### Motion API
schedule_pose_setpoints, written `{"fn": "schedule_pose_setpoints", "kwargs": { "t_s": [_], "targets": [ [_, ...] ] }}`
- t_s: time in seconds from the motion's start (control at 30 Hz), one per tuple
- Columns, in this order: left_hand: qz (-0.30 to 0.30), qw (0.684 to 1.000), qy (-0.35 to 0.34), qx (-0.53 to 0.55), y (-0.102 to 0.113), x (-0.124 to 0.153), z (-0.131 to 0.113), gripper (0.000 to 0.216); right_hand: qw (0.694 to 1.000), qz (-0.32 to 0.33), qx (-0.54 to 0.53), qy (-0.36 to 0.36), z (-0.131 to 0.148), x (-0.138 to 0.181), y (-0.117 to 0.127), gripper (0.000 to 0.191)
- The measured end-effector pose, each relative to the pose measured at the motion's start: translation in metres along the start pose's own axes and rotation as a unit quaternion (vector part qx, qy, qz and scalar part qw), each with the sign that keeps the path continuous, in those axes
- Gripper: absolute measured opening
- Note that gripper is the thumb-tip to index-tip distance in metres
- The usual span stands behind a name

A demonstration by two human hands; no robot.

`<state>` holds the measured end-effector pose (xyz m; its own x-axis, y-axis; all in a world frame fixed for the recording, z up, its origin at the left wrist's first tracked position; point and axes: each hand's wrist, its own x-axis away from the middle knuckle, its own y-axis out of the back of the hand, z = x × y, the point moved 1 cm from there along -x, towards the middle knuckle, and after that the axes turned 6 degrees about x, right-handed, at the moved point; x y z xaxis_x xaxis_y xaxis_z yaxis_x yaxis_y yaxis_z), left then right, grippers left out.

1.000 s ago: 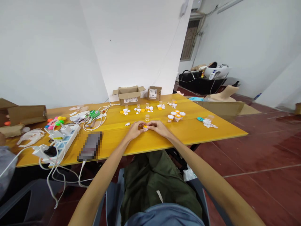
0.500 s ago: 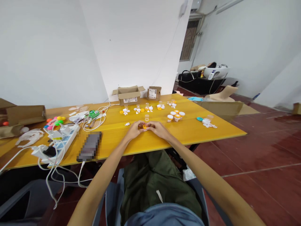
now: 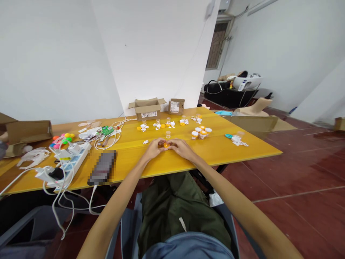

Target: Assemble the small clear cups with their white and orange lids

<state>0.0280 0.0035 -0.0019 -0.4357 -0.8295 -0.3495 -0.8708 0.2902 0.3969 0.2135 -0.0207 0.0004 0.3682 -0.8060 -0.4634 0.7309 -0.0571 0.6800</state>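
My left hand (image 3: 152, 149) and my right hand (image 3: 182, 148) meet over the yellow table (image 3: 215, 151), fingers curled together around a small orange cap (image 3: 166, 145). Both hands pinch it from either side. Just beyond the fingers stands a small clear vial (image 3: 168, 135). Farther right sit three capped vials with orange and white lids (image 3: 201, 132). A row of loose orange caps and white pieces (image 3: 161, 125) lies behind them.
An open cardboard box (image 3: 147, 108) and a smaller box (image 3: 176, 106) stand at the table's far edge. A power strip with white cables (image 3: 70, 158) and a dark phone (image 3: 103, 167) lie at the left. A teal cap and white pieces (image 3: 235, 138) lie at the right.
My hands have stayed together at the same spot, with the fingers shifting slightly around the orange cap. The view has drifted a little.
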Motion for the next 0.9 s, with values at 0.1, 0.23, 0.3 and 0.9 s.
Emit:
{"fn": "schedule_pose_setpoints", "kwargs": {
  "t_s": [0.1, 0.23, 0.3, 0.9],
  "targets": [
    [0.0, 1.0, 0.004, -0.001, 0.0, 0.0, -0.001, 0.024, 1.0, 0.006, 0.002, -0.006, 0.001, 0.0, 0.001, 0.021],
    [-0.001, 1.0, 0.004, -0.003, 0.0, 0.001, -0.002, 0.024, 1.0, 0.006, 0.006, -0.003, 0.002, 0.001, 0.001, 0.022],
    [-0.002, 1.0, 0.005, -0.003, 0.0, 0.001, -0.003, 0.024, 1.0, 0.006, 0.009, 0.001, 0.003, 0.001, 0.001, 0.023],
    [-0.013, 1.0, 0.008, -0.001, 0.001, 0.001, -0.001, 0.024, 0.998, 0.057, -0.014, -0.035, 0.003, -0.014, 0.015, 0.018]
  ]
}}
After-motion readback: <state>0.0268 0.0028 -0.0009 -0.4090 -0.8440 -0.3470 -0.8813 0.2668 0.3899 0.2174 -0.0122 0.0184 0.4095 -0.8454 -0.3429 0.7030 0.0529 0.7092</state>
